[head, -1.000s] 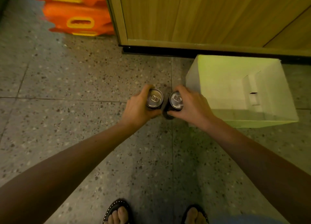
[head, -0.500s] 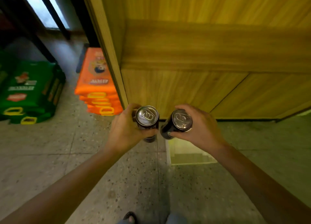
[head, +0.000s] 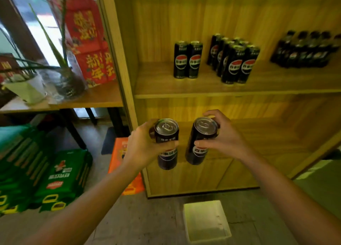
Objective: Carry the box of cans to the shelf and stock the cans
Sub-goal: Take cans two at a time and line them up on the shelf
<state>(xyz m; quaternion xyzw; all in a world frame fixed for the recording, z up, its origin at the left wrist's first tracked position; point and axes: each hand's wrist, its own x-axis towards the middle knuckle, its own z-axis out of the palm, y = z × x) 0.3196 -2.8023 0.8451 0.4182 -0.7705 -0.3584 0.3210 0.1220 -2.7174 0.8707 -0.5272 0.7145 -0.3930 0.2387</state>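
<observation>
Left hand (head: 143, 147) wrapped round left can (head: 167, 143): long axis near vertical, lid up. Right hand (head: 224, 139) gripping right can (head: 201, 140): lid up, base tilted toward left can. Cans apart, both below shelf board (head: 203, 90). Stocked cans (head: 188, 59) upright above fingertips. Box (head: 206, 220) on floor, under hands.

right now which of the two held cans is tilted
The can in the right hand: that can leans, top to the right, while the left hand holds its can about upright.
</observation>
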